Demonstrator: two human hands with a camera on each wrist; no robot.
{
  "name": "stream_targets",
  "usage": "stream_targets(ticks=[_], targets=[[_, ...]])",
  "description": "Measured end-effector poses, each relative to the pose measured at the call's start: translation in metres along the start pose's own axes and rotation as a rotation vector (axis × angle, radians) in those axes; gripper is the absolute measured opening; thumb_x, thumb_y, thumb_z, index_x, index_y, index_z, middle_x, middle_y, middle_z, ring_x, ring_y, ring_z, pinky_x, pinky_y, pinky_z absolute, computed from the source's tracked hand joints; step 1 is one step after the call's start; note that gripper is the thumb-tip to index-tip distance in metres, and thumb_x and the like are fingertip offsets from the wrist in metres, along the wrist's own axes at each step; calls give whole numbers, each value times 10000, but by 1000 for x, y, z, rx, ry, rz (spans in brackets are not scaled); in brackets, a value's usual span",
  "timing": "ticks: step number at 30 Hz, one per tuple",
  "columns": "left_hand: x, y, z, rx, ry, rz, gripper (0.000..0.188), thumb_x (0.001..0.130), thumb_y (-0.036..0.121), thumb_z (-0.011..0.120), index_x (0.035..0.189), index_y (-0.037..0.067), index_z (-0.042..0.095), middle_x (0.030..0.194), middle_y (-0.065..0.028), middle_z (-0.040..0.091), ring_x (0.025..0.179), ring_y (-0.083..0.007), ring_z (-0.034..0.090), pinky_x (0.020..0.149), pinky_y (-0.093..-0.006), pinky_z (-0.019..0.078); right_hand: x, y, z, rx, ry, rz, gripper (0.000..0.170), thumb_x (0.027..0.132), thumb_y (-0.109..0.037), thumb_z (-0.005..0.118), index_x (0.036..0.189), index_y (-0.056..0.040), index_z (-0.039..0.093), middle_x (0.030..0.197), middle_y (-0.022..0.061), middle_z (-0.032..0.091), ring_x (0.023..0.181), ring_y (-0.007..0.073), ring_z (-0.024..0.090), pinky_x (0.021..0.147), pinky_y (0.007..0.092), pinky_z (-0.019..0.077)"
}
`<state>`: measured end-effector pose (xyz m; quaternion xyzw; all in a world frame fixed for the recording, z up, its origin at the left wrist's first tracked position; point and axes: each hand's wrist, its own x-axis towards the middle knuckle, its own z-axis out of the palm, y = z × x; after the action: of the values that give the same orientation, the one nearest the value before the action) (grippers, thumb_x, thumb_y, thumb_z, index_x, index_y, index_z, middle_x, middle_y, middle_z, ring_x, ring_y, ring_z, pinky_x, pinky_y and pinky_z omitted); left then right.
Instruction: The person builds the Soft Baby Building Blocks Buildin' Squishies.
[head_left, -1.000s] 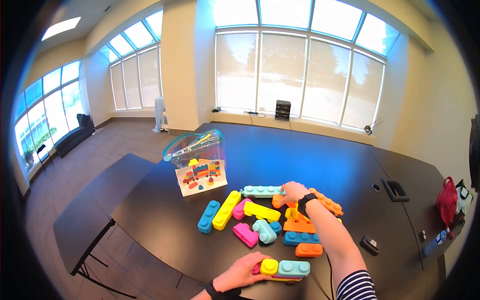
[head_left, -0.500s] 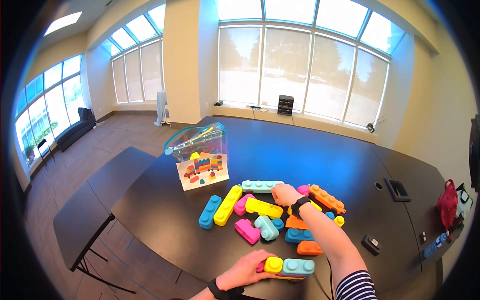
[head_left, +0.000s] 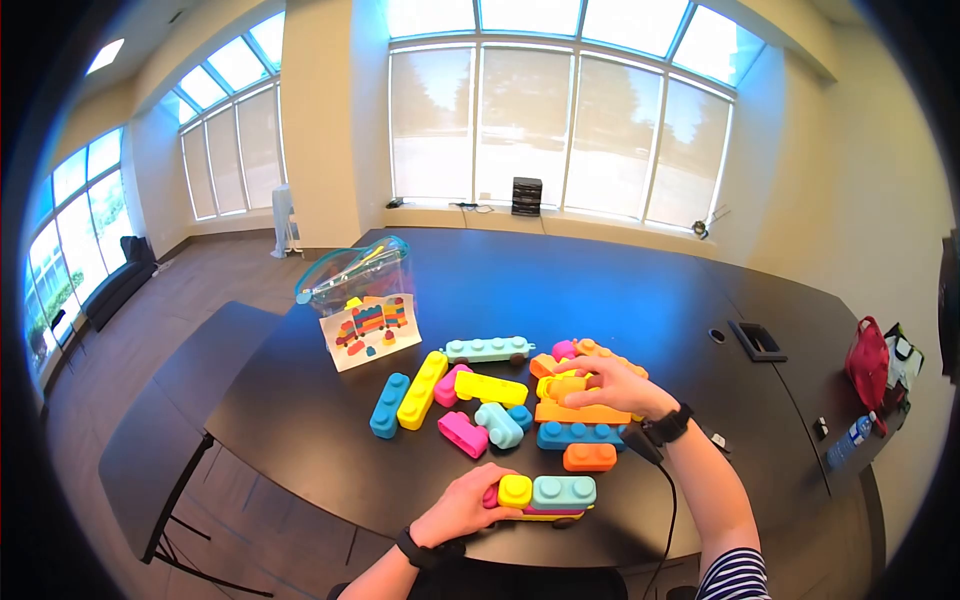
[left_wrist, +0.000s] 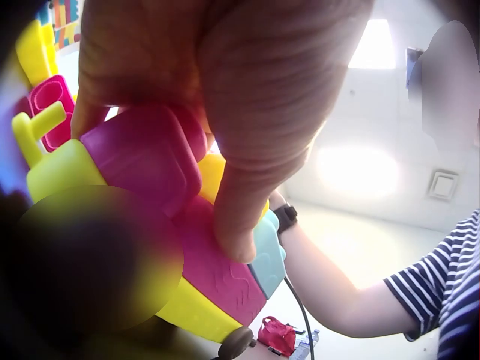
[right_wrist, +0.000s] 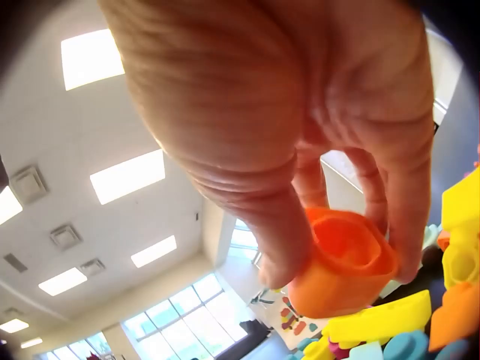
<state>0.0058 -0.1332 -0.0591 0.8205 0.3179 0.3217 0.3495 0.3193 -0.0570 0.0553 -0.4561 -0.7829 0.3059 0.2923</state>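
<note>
My left hand [head_left: 470,505] grips the left end of a toy vehicle built of blocks near the table's front edge. Its wheeled yellow base [left_wrist: 199,311] carries magenta blocks [left_wrist: 225,259], a small yellow block [head_left: 515,491] and a light blue block [head_left: 564,491]. Over the pile of blocks at the right, my right hand [head_left: 622,386] pinches a hollow orange block [right_wrist: 341,262] between thumb and fingers, its open side showing in the right wrist view. Under this hand lie a long orange block [head_left: 580,412], a blue block [head_left: 580,435] and a short orange block [head_left: 590,458].
A light blue wheeled base [head_left: 487,350] lies behind the loose yellow [head_left: 490,388], magenta [head_left: 463,434] and blue [head_left: 389,405] blocks. A clear bag [head_left: 375,275] stands behind a picture card [head_left: 372,335]. A water bottle [head_left: 850,440] and red bag [head_left: 867,362] are far right.
My right hand has moved right, from the end of the light blue wheeled base to above the orange blocks, and now holds an orange block. My left hand keeps its grip. The head view has shifted.
</note>
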Motion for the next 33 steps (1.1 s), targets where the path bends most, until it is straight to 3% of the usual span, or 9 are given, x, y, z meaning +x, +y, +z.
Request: stream_targets(ticks=[1,4,8,10,13,16,23,26,33], targets=[[0,-1,0,-1,1,-2,540,826,236,920,1266,59,662,1149,-118,711,1077,-303,709,935,-382,561,-12,-3,-3,192,-42,166,490,903,-155,852,1348,-85,659,1130,55,620,974,146,658,846,296,554],[0,-2,1,-2,14,13,541,815,221,922,1260,55,662,1145,-120,714,1084,-298,712,943,-379,561,-49,-7,3,469,36,239,471,875,-117,871,1273,-37,632,1152,54,603,991,138,670,856,277,563],[1,0,0,3,17,39,548,794,219,937,1234,41,664,1104,-117,711,1034,-291,715,917,-378,559,-77,2,29,499,88,118,506,847,-107,894,1237,-83,573,1194,31,640,1182,160,647,1026,340,531],[1,2,0,2,-2,9,562,787,217,943,1238,35,660,1101,-114,709,1022,-284,711,916,-371,558,-86,-16,47,309,194,-7,567,841,-153,892,1324,-69,607,1174,39,659,1152,191,669,1002,363,545],[1,0,3,-10,13,18,571,783,223,942,1252,54,663,1086,-119,698,997,-303,696,891,-383,555,-92,-33,64,-9,218,-195,514,826,-141,886,1294,-59,689,1159,96,696,1090,237,688,1002,366,552],[1,1,2,-21,10,14,572,782,225,939,1258,66,665,1078,-121,692,983,-319,690,877,-389,554,-99,-36,76,-65,189,-188,478,831,-159,900,1261,-44,724,1203,94,724,1119,232,700,1019,347,554],[0,2,1,-19,17,21,563,782,218,936,1251,66,664,1080,-123,689,990,-324,687,881,-391,551,-99,-38,88,-22,153,-199,427,827,-167,903,1196,-32,738,1090,99,753,984,263,738,944,364,581],[0,4,1,-8,21,20,560,781,215,935,1246,66,661,1082,-125,687,1002,-334,683,887,-399,548,-96,-37,87,-96,118,-282,452,833,-153,889,1236,-51,711,1100,109,724,1017,298,707,910,386,560],[0,2,0,-10,16,24,560,779,214,935,1243,67,658,1080,-129,682,1012,-346,676,888,-409,545,-94,-44,86,-128,54,-217,444,839,-167,885,1233,-57,711,1059,121,707,996,319,695,887,390,555]])
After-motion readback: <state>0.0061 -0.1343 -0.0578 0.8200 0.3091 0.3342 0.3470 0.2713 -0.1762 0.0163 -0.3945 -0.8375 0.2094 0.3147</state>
